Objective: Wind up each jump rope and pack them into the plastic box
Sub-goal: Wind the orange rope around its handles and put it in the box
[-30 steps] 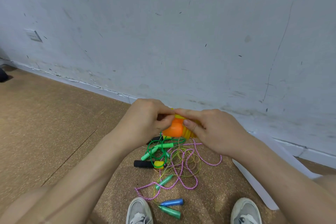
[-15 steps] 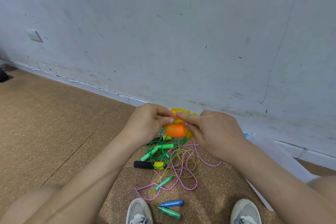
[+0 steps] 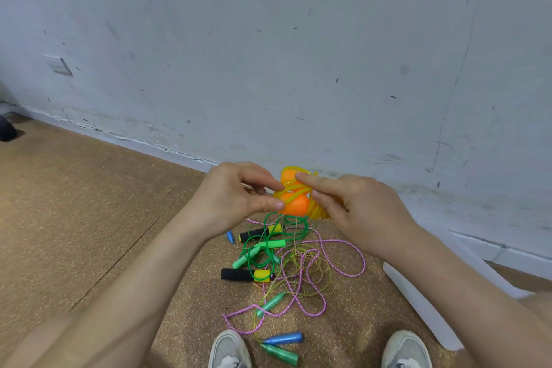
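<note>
I hold a wound yellow jump rope with orange handles (image 3: 294, 203) in front of me, above the floor. My left hand (image 3: 236, 197) pinches the yellow cord at the orange handle. My right hand (image 3: 355, 206) grips the coiled bundle from the right, its forefinger stretched over the handles. Below lies a tangle of ropes: a green rope with light green handles (image 3: 268, 245), a pink braided rope (image 3: 328, 263), black and yellow handles (image 3: 245, 274), and blue and green handles (image 3: 282, 345). The plastic box (image 3: 418, 287) lies at the right, mostly hidden by my right arm.
A grey scuffed wall (image 3: 298, 54) rises just behind the ropes. The cork floor (image 3: 74, 218) stretches to the left. My two shoes (image 3: 230, 349) stand at the bottom edge. A dark object (image 3: 6, 128) sits at the far left by the wall.
My hands have parted slightly, showing more of the orange handles and the yellow coil. My right forefinger now stretches over the bundle.
</note>
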Available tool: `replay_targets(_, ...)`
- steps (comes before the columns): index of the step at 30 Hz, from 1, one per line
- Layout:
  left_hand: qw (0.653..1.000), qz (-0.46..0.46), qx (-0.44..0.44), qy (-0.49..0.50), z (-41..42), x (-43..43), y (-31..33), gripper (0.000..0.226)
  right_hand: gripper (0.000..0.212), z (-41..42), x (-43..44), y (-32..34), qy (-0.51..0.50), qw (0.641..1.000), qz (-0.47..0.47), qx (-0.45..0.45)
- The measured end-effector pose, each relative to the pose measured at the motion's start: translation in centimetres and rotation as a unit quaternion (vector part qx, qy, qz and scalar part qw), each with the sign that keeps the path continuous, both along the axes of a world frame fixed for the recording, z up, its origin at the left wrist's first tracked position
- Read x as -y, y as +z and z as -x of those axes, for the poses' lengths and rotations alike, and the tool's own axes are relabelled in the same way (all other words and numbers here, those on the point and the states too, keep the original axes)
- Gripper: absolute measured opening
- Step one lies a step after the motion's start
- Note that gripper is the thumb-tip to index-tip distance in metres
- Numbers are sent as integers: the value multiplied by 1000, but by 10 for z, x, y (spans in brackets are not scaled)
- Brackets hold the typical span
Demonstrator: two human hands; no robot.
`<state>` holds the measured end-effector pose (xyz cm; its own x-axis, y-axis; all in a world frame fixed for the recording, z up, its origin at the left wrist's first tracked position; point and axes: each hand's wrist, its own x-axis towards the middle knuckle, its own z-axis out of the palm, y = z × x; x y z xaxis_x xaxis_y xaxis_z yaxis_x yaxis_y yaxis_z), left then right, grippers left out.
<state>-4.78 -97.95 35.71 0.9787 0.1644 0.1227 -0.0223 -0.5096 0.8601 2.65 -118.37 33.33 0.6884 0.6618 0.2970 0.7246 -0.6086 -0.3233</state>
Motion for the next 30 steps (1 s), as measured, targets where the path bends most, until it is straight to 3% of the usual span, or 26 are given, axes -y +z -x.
replay_targets(2, 994, -110, 4, -4, -2, 5, 0, 26, 43, 0, 0, -2, -3, 1000, 10, 13)
replay_targets(4, 989, -146, -14, 8, -4, 7, 1, 23, 47, 2, 0, -2, -3, 1000, 19, 22)
replay_targets(8, 997, -35, -60, 41, -8, 9, 3, 15, 47, 3, -1, -2, 3, 998, 34, 43)
replay_targets(12, 1000, 9, -8, 28, -14, 12, -1, 25, 41, 6, 2, 5, -4, 997, 47, 53)
replay_targets(16, 977, -176, 121, 19, -19, 12, -19, 9, 40, 9, 0, 4, -12, 998, 60, 30)
replay_targets(18, 957, -239, 163, 0, -18, 11, -26, 16, 40, 9, 0, 2, -16, 999, 39, 9)
replay_targets(20, 973, -176, 151, 7, -15, 14, -26, 12, 39, 9, 1, 2, -16, 999, 38, 9)
replay_targets(22, 998, -3, 63, 27, -15, 13, -22, 7, 38, 6, 2, 1, -15, 999, 21, 26)
replay_targets(24, 990, 133, -16, 48, -15, 11, -19, 13, 38, 4, -1, -1, -11, 997, -7, 73)
replay_targets(30, 974, 214, -30, 65, -12, 12, -21, 30, 41, 5, -3, -2, -15, 988, -49, 144)
